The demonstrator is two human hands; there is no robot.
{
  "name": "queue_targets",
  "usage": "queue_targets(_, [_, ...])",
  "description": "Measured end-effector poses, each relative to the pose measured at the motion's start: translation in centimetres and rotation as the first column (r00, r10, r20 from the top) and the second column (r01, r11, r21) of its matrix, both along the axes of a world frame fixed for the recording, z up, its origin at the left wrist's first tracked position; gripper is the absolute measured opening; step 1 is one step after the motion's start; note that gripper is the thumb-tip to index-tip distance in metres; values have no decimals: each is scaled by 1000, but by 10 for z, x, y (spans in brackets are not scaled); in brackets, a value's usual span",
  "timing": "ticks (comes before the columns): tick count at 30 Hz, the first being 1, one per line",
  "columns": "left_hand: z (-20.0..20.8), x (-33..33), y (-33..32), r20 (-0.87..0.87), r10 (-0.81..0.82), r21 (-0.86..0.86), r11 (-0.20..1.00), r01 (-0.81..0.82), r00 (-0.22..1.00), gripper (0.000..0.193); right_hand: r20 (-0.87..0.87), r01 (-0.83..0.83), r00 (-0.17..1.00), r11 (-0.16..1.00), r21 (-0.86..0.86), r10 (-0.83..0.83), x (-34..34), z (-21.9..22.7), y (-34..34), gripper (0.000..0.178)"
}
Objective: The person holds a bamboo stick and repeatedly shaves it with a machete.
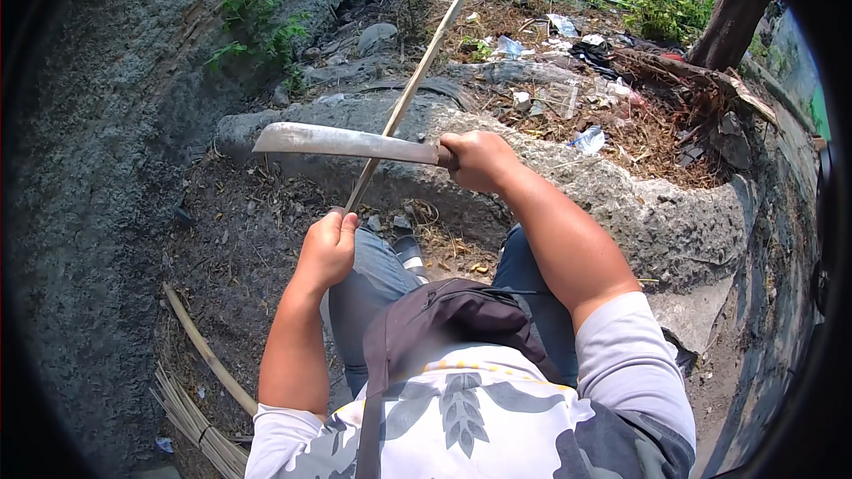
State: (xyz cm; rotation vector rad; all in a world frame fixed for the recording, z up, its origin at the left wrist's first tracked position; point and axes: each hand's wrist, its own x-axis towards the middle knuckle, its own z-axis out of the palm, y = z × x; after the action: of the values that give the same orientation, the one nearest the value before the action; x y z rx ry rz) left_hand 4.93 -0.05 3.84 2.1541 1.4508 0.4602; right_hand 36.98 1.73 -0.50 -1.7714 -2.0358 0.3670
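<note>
My right hand (482,160) is closed round the handle of a machete (346,142). The broad, worn blade points left and lies across a long, thin strip of wood (415,80), seemingly against it. My left hand (327,248) grips the lower end of that strip above my left knee. From there the strip slants up and away to the right, its far end free in the air beyond the blade. The fingers of both hands are wrapped tight, and their undersides are hidden.
A rough wall (89,168) rises at the left. In front runs a concrete ledge (621,204) with litter (587,139) and dry leaves behind it. A tree trunk (732,13) stands far right. By my left side lie a curved pole (206,350) and a bundle of thin sticks (197,426).
</note>
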Motion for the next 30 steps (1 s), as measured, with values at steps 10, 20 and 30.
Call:
queue_targets(10, [-3, -7, -11, -1, 36, -15, 999, -36, 999, 31, 23, 88, 996, 996, -2, -88, 33, -11, 3, 20])
queue_targets(20, [2, -3, -20, 25, 22, -86, 996, -20, 999, 29, -11, 157, 988, 988, -5, -157, 30, 0, 8, 17])
queue_targets(30, [-2, -11, -22, -31, -18, 10, 1000, 18, 999, 31, 1, 13, 1000, 1000, 23, -13, 21, 0, -2, 20])
